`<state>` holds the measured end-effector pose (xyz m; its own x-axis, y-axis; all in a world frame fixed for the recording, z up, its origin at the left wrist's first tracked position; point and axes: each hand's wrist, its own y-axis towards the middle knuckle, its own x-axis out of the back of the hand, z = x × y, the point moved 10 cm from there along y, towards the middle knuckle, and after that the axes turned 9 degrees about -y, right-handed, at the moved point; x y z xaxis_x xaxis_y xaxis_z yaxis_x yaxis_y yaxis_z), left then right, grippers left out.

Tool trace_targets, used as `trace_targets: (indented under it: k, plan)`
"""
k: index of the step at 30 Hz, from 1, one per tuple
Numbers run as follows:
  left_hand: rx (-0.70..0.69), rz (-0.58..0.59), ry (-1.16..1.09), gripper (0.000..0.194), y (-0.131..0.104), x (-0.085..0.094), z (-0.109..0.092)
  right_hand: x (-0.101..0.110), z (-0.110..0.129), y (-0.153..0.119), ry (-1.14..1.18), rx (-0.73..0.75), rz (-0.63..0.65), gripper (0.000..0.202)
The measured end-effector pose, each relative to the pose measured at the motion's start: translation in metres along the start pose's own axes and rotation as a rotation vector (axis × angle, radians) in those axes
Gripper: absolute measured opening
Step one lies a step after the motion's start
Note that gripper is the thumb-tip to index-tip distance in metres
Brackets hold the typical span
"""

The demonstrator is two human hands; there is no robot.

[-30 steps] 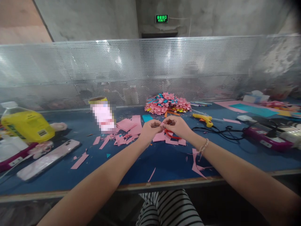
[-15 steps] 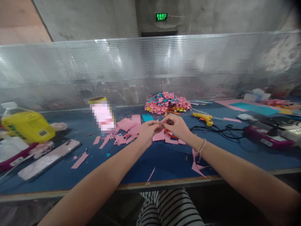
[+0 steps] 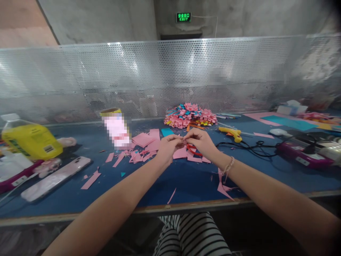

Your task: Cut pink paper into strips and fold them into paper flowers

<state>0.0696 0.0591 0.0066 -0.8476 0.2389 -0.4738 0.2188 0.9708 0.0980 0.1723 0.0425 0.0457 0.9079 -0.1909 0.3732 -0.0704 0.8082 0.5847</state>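
My left hand and my right hand meet above the middle of the blue table, fingertips pinched together. Whatever they hold between them is too small and too covered by fingers to make out. Red-handled scissors lie just behind and beneath my right hand, partly hidden by it. Pink paper pieces are spread under and around both hands. A blue paper strip lies just behind my left hand. To the left is a stack of pink paper sheets with cut scraps in front of it.
A heap of pink and blue folded paper pieces sits at the back. Right are a yellow glue gun and a purple power strip. Left are a propped phone, a lying phone and a yellow-liquid bottle.
My hands stay pinched together in nearly the same place, with only slight finger movement. The things on the table lie as before.
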Motion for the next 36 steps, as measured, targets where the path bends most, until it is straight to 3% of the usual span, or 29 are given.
trace_targets:
  k: [10, 15, 20, 25, 29, 36]
  plan:
    - [0.012, 0.002, 0.019, 0.010, -0.002, -0.002, 0.001, 0.005, 0.032, -0.001, -0.167, 0.324, 0.107, 0.015]
    - [0.028, 0.041, 0.015, 0.010, 0.000, -0.004, 0.001, 0.003, 0.037, -0.002, -0.244, 0.398, 0.137, 0.017]
    - [0.020, 0.074, 0.022, 0.012, 0.004, -0.002, 0.001, 0.004, 0.034, -0.001, -0.297, 0.336, 0.116, 0.018]
    - [-0.024, 0.105, 0.061, 0.012, 0.006, -0.003, -0.002, 0.000, 0.010, 0.003, -0.160, 0.090, 0.161, 0.009]
    - [-0.083, 0.119, 0.122, 0.014, 0.007, -0.003, -0.005, -0.006, -0.010, 0.003, -0.130, -0.051, 0.184, 0.017]
    - [-0.046, 0.091, 0.133, 0.014, 0.006, -0.002, -0.001, -0.009, 0.004, 0.001, -0.345, 0.083, 0.222, 0.023]
